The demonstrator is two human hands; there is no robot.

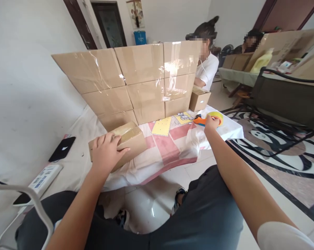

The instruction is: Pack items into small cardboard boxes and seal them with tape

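My left hand (pixel 106 151) lies over the near left end of a closed cardboard box (pixel 136 142), fingers spread across its top and thumb against the side. Clear tape runs along the top of this box. At the right end of the table, my right hand (pixel 211 122) is closed around an orange tape dispenser (pixel 200 121) that carries a yellow roll of tape (pixel 217 116). The dispenser's orange end points left, just above the cloth. Part of its grip is hidden by my fingers.
A wall of stacked, taped boxes (pixel 146 83) rises behind the table. A single small box (pixel 200 99) stands at its right end, near a person (pixel 209 69). A pinkish-white cloth (pixel 169 149), a black phone (pixel 63 148) and a white power strip (pixel 45 177) are close by.
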